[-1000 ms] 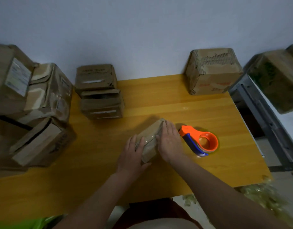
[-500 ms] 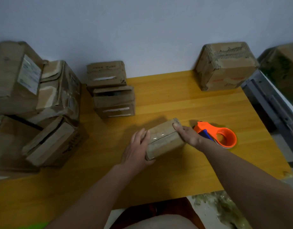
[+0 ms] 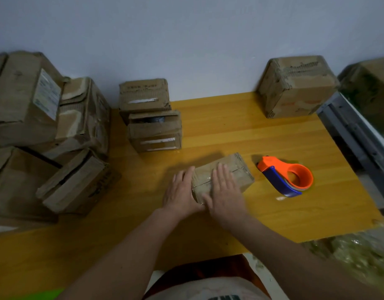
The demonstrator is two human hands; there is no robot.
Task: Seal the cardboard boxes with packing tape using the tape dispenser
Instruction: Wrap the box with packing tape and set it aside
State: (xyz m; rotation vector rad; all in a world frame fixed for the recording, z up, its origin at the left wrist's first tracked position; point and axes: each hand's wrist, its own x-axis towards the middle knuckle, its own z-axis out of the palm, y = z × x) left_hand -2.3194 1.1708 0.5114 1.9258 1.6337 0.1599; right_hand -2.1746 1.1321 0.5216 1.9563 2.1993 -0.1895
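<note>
A small cardboard box (image 3: 238, 169) with shiny clear tape over its top lies on the yellow wooden table (image 3: 230, 131), near the middle. My left hand (image 3: 180, 191) presses against the box's left end, fingers together. My right hand (image 3: 226, 191) lies flat on the box's top, palm down. An orange and blue tape dispenser (image 3: 288, 178) rests on the table just right of the box, with no hand on it.
Two small boxes (image 3: 152, 118) are stacked behind the taped one. A pile of bigger worn boxes (image 3: 46, 131) fills the left side. Another box (image 3: 295, 85) stands at the back right by the wall. A metal rack (image 3: 355, 135) borders the table's right edge.
My right hand has left the box's far right end and now lies flat on its top. The left hand stays at the left end. The box has turned slightly.
</note>
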